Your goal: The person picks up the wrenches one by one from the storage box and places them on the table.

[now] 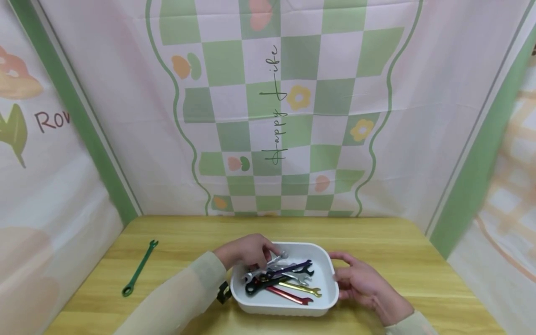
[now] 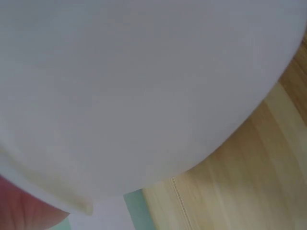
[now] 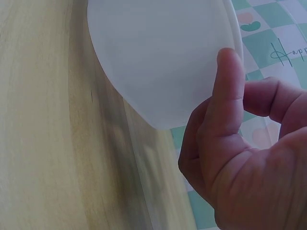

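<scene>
A white tray (image 1: 293, 305) stands on the table, holding several combination wrenches in a loose pile. My left hand (image 1: 252, 251) reaches over its left back rim and pinches a silver wrench (image 1: 274, 260) lying at the top of the pile. Around it are a purple wrench (image 1: 289, 269), a black wrench (image 1: 268, 283), a yellow wrench (image 1: 303, 288) and a red wrench (image 1: 289, 295). At the tray's right end, my right hand (image 1: 364, 281) touches the outer wall with loosely bent fingers. The tray's wall (image 2: 144, 96) fills most of the left wrist view.
A green wrench (image 1: 140, 270) lies by itself on the left side of the wooden table (image 1: 188, 228). Behind the table hangs a patterned curtain (image 1: 259, 111). A small black object (image 1: 224, 293) shows beside the tray's left end, under the left wrist.
</scene>
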A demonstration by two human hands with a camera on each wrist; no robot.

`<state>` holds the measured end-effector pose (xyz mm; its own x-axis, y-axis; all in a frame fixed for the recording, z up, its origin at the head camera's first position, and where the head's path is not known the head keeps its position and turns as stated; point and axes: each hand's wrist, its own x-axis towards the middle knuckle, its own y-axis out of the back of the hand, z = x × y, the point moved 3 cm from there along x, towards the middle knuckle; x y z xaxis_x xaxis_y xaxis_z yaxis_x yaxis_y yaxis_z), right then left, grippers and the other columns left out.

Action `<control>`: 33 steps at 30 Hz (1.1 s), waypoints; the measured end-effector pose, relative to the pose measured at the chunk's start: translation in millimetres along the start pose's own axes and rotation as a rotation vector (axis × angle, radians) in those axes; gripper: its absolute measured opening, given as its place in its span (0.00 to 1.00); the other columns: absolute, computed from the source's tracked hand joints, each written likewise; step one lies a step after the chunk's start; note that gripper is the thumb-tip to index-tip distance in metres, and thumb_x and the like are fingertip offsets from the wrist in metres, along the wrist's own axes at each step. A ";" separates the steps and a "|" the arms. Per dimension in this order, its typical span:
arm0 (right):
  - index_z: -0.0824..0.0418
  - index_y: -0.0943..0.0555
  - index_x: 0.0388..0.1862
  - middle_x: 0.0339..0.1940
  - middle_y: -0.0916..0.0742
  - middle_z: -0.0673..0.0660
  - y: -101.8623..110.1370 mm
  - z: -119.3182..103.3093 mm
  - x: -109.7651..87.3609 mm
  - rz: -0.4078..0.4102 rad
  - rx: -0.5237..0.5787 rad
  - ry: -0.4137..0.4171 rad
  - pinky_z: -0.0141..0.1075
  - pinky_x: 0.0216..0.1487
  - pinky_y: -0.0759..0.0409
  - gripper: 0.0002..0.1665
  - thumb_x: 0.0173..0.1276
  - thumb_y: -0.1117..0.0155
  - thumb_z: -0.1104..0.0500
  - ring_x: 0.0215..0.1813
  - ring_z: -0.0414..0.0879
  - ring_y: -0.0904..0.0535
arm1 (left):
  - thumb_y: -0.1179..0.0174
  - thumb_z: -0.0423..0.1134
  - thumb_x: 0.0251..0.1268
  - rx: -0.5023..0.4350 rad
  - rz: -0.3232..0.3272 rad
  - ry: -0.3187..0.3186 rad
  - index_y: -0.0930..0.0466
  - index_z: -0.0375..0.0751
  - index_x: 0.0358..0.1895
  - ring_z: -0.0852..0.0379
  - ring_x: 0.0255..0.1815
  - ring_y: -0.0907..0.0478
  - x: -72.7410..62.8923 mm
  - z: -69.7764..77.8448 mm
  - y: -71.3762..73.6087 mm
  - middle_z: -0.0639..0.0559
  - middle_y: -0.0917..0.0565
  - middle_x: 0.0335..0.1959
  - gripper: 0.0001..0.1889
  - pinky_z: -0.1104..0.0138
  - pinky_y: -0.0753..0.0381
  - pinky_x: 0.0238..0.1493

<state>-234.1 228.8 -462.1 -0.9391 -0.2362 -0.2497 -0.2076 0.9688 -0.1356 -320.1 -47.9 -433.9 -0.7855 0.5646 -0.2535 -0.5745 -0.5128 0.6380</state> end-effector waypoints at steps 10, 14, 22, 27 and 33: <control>0.65 0.47 0.77 0.45 0.16 0.71 0.0 -0.3 0.5 0.010 -0.014 0.002 0.43 0.31 0.14 0.49 0.56 0.39 0.72 0.35 0.54 0.16 | 0.34 0.19 0.49 -0.188 -0.022 0.013 0.14 0.48 0.52 0.52 0.28 0.21 -1.7 -0.3 5.0 0.45 0.17 0.36 0.27 0.61 0.18 0.27; 0.65 0.47 0.77 0.45 0.16 0.70 0.3 0.0 0.8 0.010 -0.019 0.001 0.43 0.32 0.14 0.49 0.56 0.39 0.72 0.35 0.53 0.16 | 0.33 0.20 0.50 -0.248 -0.024 0.020 0.14 0.48 0.53 0.50 0.31 0.20 -3.1 -0.3 6.8 0.44 0.18 0.37 0.26 0.61 0.17 0.29; 0.65 0.46 0.77 0.46 0.16 0.71 0.1 0.1 0.8 0.009 -0.015 0.002 0.43 0.32 0.14 0.49 0.56 0.39 0.72 0.35 0.54 0.16 | 0.34 0.20 0.49 -0.383 -0.019 0.028 0.17 0.43 0.55 0.50 0.31 0.20 -5.6 -4.3 8.9 0.42 0.19 0.39 0.27 0.62 0.17 0.28; 0.65 0.46 0.77 0.45 0.16 0.71 0.7 0.3 0.9 0.007 -0.015 0.000 0.43 0.32 0.14 0.49 0.57 0.39 0.72 0.34 0.53 0.16 | 0.34 0.19 0.49 -0.459 0.000 0.023 0.18 0.41 0.57 0.51 0.31 0.20 -5.7 -7.7 11.3 0.43 0.19 0.40 0.28 0.64 0.17 0.27; 0.65 0.46 0.77 0.46 0.16 0.71 1.8 0.7 1.8 0.010 -0.012 0.000 0.44 0.32 0.14 0.49 0.57 0.38 0.72 0.34 0.53 0.16 | 0.37 0.18 0.51 -0.558 0.037 0.010 0.21 0.39 0.61 0.52 0.30 0.21 -11.3 -11.1 19.7 0.43 0.20 0.42 0.30 0.65 0.17 0.29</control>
<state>-236.0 230.1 -463.5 -0.9409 -0.2268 -0.2514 -0.2019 0.9719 -0.1213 -325.1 -71.5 -426.5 -0.8081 0.5349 -0.2467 -0.5790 -0.7984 0.1652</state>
